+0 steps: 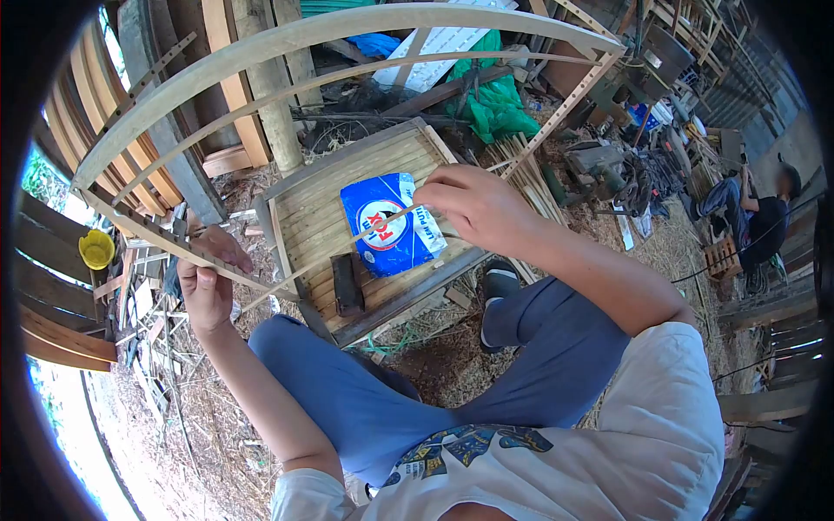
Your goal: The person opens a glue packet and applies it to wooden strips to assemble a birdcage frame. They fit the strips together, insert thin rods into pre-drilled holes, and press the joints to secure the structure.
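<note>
Right hand: I see my right hand in the middle of the frame, with its grip pinched tight, thumb and fingertips together on the end of a thin wood strip.
Thin strip: It slants from those fingers down toward the lower left and passes over the blue bag. I can't tell if its far end touches anything.
Left hand: My left hand is at middle left, its grip closed around one side of the big curved wooden frame.
Big frame: It bends across the top of the picture, and its sides have rows of little holes.
Low bench: A slatted wooden bench sits in the middle, in front of my knees.
On the bench: The blue bag says FOX. A dark block lies just beside it, on the left.
Far right: Another person sits there.
Upper middle: I see green plastic.
Far left: There is a yellow tub.
</note>
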`<move>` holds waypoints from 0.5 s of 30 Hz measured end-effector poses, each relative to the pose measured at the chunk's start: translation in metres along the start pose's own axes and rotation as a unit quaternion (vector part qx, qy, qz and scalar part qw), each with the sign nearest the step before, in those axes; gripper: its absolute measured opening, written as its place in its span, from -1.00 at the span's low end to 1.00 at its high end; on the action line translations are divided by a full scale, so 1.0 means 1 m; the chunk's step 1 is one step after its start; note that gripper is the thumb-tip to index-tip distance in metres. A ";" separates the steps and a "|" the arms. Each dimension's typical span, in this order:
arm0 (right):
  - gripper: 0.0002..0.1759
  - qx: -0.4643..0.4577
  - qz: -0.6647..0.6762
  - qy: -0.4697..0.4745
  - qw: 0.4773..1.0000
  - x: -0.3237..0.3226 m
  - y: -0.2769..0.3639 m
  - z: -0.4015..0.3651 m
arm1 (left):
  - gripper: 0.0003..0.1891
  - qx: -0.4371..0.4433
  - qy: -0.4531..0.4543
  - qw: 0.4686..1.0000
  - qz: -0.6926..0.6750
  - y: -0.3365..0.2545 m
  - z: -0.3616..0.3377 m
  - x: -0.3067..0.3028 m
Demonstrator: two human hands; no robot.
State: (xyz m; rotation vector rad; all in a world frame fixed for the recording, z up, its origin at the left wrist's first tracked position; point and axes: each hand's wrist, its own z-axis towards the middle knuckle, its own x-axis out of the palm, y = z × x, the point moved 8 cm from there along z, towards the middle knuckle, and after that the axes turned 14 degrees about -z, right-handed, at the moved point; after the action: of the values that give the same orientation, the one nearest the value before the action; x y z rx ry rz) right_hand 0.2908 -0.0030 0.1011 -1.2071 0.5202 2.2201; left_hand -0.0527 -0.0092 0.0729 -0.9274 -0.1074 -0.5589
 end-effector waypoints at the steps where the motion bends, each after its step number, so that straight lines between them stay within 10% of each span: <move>1: -0.69 0.005 0.001 0.003 1.000 0.001 0.000 0.000 | -0.56 0.001 0.001 1.000 0.003 -0.001 0.000 0.000; 15: -0.61 0.005 -0.010 -0.006 1.000 0.001 0.001 0.000 | -0.48 0.009 -0.016 0.996 0.093 -0.003 0.000 -0.001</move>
State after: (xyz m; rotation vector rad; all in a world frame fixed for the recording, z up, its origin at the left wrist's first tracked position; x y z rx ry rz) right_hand 0.2898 -0.0038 0.1006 -1.1872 0.5128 2.2044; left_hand -0.0554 -0.0099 0.0750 -0.9178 -0.0539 -0.3713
